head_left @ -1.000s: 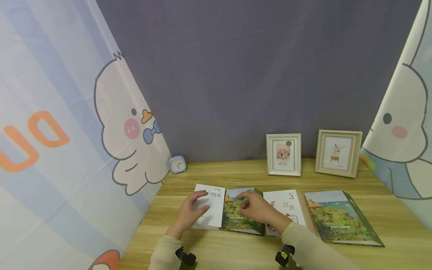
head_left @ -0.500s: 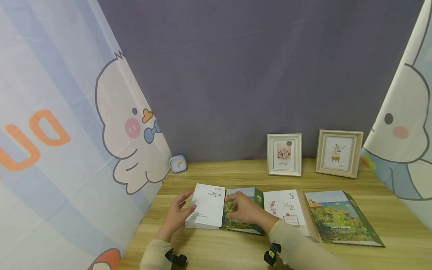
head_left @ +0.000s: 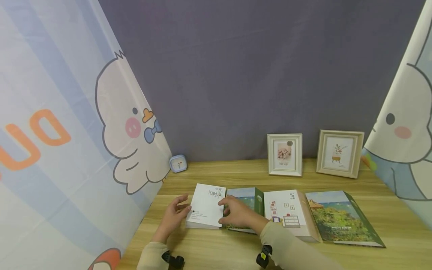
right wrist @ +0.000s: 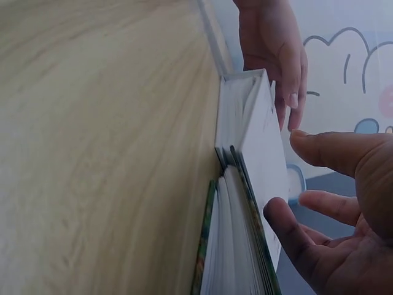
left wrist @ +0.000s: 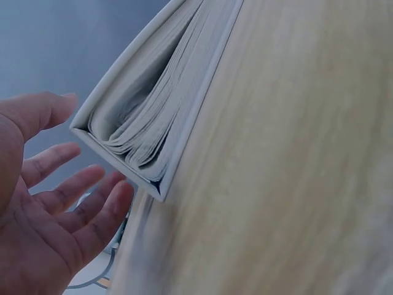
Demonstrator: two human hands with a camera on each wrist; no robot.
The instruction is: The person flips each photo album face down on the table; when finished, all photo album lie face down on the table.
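Note:
At the row's left end lies a thick white album [head_left: 206, 206] with dark lettering on its cover. My left hand [head_left: 173, 218] is beside its left edge, fingers spread and bent; in the left wrist view the hand [left wrist: 58, 196] is by the spine of the white album [left wrist: 138, 104], and whether it touches cannot be told. Over the neighbouring green landscape photo album [head_left: 243, 195], my right hand [head_left: 239, 213] has its fingertips at the white album's right edge. In the right wrist view the right hand [right wrist: 344, 215] has its thumb and fingers apart, nothing between them.
To the right lie another white album [head_left: 282, 210] with small drawings and a second landscape photo album [head_left: 342, 217]. Two picture frames [head_left: 285, 154] [head_left: 340, 153] stand along the back. A small blue clock [head_left: 178, 164] is at the back left of the wooden table [head_left: 216, 251].
Both hands have moved left. My left hand has gone from over the white album to beside its left edge; my right hand has shifted from the green album's middle to the white album's right edge.

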